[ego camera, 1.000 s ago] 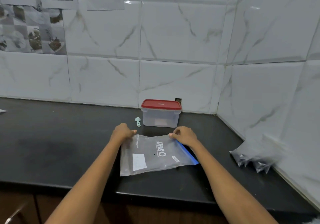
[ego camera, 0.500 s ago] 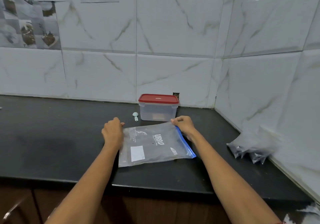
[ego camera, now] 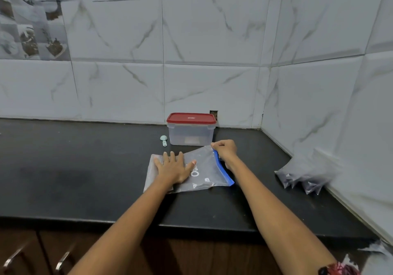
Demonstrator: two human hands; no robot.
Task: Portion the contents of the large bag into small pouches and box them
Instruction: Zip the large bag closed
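Observation:
A large clear zip bag with a blue zip strip lies flat on the black counter, its blue edge facing right. My left hand rests flat on the bag, fingers spread, pressing it down. My right hand pinches the far end of the blue strip. Behind the bag stands a clear box with a red lid, closed. A small pale green scoop lies just left of the box. Several small dark filled pouches lean against the right wall.
White marble-look tiles form the back and right walls, meeting in a corner behind the box. The counter's front edge runs below my forearms, with brown cabinet doors and metal handles beneath. Papers are stuck on the wall at upper left.
My left hand moved from the bag's left edge onto its top and flattened out. My right hand stayed at the blue strip's far corner, which is now slightly raised.

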